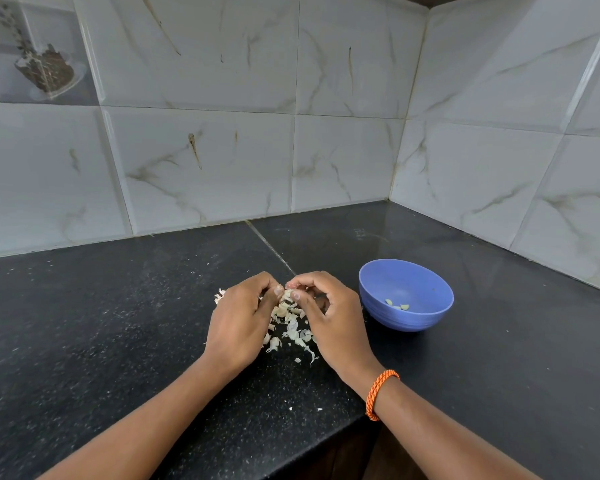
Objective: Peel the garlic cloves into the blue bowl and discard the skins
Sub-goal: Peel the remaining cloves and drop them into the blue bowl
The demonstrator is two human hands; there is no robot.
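Note:
A blue bowl [406,294] stands on the black counter right of my hands, with a few peeled garlic cloves [397,305] lying inside. My left hand [241,320] and my right hand [326,317] meet fingertip to fingertip over a heap of pale garlic skins [291,327]. Both pinch one small garlic clove [287,289] between thumbs and forefingers; the clove is mostly hidden by the fingers. More skins [219,295] poke out beyond my left hand.
The black speckled counter [118,323] runs into a corner of white marbled wall tiles [343,161]. Its front edge steps back near my right forearm [371,420]. An orange band [380,393] circles my right wrist. Small skin flecks lie scattered near the front.

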